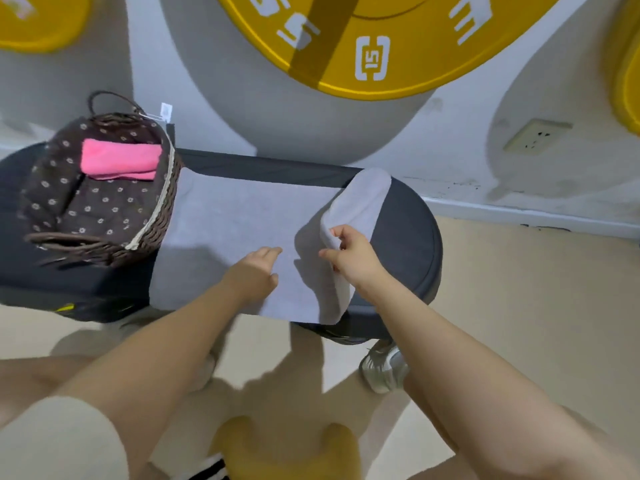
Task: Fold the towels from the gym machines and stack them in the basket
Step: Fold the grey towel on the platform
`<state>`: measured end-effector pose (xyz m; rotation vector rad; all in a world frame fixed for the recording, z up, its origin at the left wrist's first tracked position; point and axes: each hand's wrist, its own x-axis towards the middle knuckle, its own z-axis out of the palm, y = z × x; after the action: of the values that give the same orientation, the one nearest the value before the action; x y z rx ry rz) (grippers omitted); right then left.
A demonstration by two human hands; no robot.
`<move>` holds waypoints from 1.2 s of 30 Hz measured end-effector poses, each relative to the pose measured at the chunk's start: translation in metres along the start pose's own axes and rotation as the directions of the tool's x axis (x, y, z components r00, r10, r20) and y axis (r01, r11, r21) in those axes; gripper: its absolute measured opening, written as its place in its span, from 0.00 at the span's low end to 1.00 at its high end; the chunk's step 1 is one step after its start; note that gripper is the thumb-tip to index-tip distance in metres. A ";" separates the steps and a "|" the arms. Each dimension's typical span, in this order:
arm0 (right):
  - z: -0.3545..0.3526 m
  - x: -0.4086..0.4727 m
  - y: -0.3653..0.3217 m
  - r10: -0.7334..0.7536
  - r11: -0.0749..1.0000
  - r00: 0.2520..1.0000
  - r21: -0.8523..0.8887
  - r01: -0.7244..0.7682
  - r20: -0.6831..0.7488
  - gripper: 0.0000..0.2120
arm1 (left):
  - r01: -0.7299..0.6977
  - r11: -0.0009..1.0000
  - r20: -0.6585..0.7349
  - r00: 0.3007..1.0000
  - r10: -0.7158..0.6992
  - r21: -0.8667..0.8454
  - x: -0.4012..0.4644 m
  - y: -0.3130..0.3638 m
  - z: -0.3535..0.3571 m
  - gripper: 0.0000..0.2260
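Grey towel (239, 230) spread flat across the dark padded surface (412, 233), near edge hanging a little over the front. Right end lifted and curled over toward the middle, pinched at its edge by the right hand (349, 254) between thumb and fingers. Left hand (256, 271) flat on the cloth just beside the fold, fingers straight, holding nothing, only pressing down. Wicker basket (145, 216) with a dotted brown lining at the left end of the same surface, touching or just overlapping the towel's left edge; one folded pink towel (121, 161) already inside, toward the back.

Likely step: first fold, right end to be carried over to the left.

Risks from here, as a judgement:
- Skewed fold, if the pinched edge gets pulled across at an angle; only one spot of that edge is held, so the far corner may lag or droop.
- Whole towel sliding toward the basket, if the left hand's pressure eases.
- Towel dragging off the front, given the overhang.
- Left edge bunching against the basket.
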<state>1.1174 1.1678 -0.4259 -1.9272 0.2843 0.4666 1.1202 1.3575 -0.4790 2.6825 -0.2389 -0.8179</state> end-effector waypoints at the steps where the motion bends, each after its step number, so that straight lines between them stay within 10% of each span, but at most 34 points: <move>1: 0.016 0.005 -0.009 -0.004 1.000 1.000 -0.018 0.004 0.013 0.07 | 0.039 0.999 -0.030 0.999 -0.040 -0.036 -0.004 -0.021 -0.003 0.26; 13: 0.193 0.046 -0.046 0.048 0.896 0.986 -0.443 0.029 0.161 0.09 | 0.538 0.742 -0.148 0.761 -0.632 -0.401 -0.067 -0.171 0.010 0.15; 20: 0.212 0.055 -0.026 0.149 0.817 0.978 -0.576 -0.038 0.147 0.23 | 0.359 0.347 0.120 0.825 -0.553 -0.866 -0.060 -0.188 0.034 0.17; 24: 0.211 0.056 -0.018 0.027 0.799 0.954 -0.580 0.158 0.298 0.14 | 0.314 0.214 0.150 0.819 -0.554 -0.925 -0.056 -0.185 0.032 0.07; 30: 0.224 0.055 -0.020 0.033 0.574 0.874 -0.725 0.380 0.485 0.20 | 0.250 0.290 0.034 0.809 -0.587 -0.924 -0.048 -0.179 0.027 0.03; 36: 0.203 0.049 -0.040 -0.174 0.668 0.968 -0.700 0.252 0.182 0.11 | 0.083 0.551 -0.254 0.824 -0.507 -0.831 -0.038 -0.146 0.004 0.04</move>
<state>1.1388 1.3711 -0.4839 -2.6598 -0.2480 0.5663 1.0964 1.5021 -0.5145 1.9356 0.6183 -0.1964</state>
